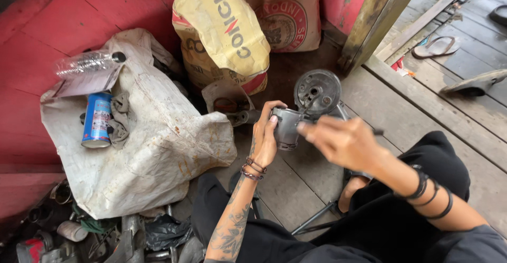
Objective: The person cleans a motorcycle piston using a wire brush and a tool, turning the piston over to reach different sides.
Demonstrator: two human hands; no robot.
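My left hand point(265, 136) grips a grey metal cylinder-shaped engine part point(288, 128) from its left side, holding it up above the wooden floor. Behind it is a round grey metal disc-shaped casing point(317, 91) with a centre hole, attached to or right behind the part. My right hand point(343, 142) is blurred, fingers extended, reaching across to the right edge of the grey part; whether it touches or grips it is unclear. Both wrists wear bands and my legs in black trousers are below.
A dirty white sack point(153, 146) lies at left with a blue spray can point(96, 119), a grey rag and a clear plastic bottle point(87, 62) on it. Yellow and tan bags point(222, 30) stand behind. Metal scrap point(127, 239) lies bottom left. Sandals point(435, 46) rest on planks at right.
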